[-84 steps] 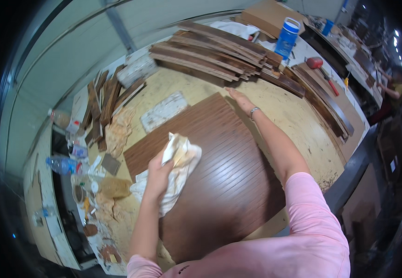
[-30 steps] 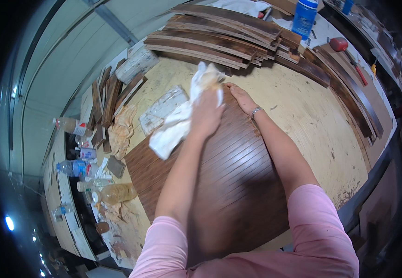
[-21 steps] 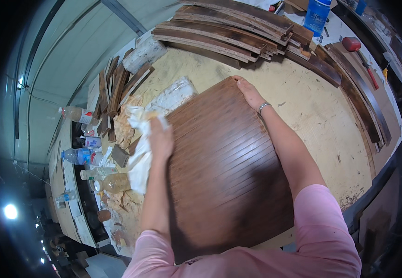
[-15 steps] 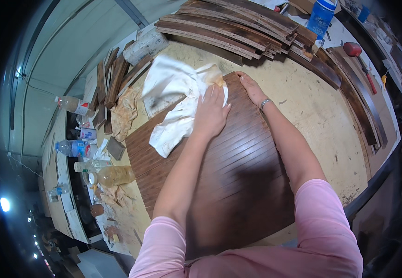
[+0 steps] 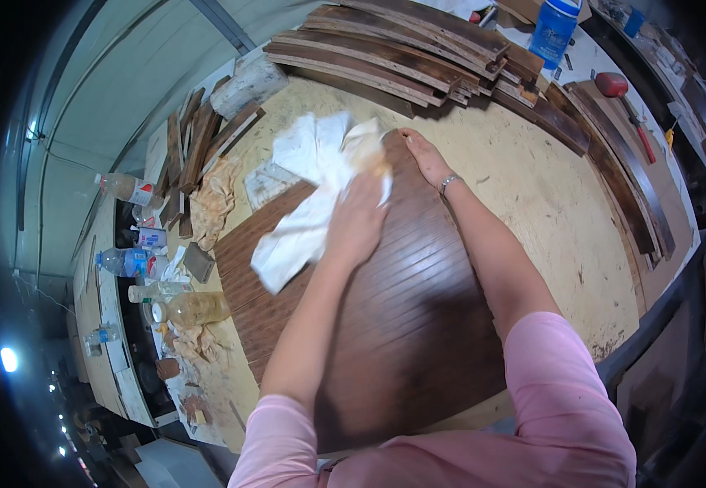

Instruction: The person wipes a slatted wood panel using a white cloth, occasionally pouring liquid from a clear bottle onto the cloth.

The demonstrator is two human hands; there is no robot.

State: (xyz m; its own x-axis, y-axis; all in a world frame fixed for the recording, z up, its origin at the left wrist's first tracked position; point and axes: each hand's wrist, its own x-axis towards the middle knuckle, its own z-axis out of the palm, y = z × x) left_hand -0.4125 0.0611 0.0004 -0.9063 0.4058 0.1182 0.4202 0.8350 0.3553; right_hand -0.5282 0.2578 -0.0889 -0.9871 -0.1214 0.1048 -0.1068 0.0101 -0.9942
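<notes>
A dark brown wooden panel (image 5: pixel 401 325) with parallel grooves lies flat before me on the bench. Its far edge carries a rumpled white cloth (image 5: pixel 292 244), stained yellowish near one end. My left hand (image 5: pixel 354 218) presses down on the cloth against the panel, its fingers partly blurred by motion and partly hidden in the folds. At the far right corner, my right hand (image 5: pixel 427 163) grips the panel's edge. A white-smeared board (image 5: pixel 267 185) shows just beyond the panel, beside the cloth.
Curved brown wooden strips (image 5: pixel 369 53) are stacked at the back. Several bottles, including a yellowish one (image 5: pixel 194 309), line the left side near a small grey block (image 5: pixel 199 262) and stained rags (image 5: pixel 216 195). A blue jar (image 5: pixel 554 34) and a red-headed mallet (image 5: pixel 612 84) are at far right.
My left hand has drawn back slightly toward me and to the left, dragging the cloth over the panel. The right hand keeps its hold at the corner.
</notes>
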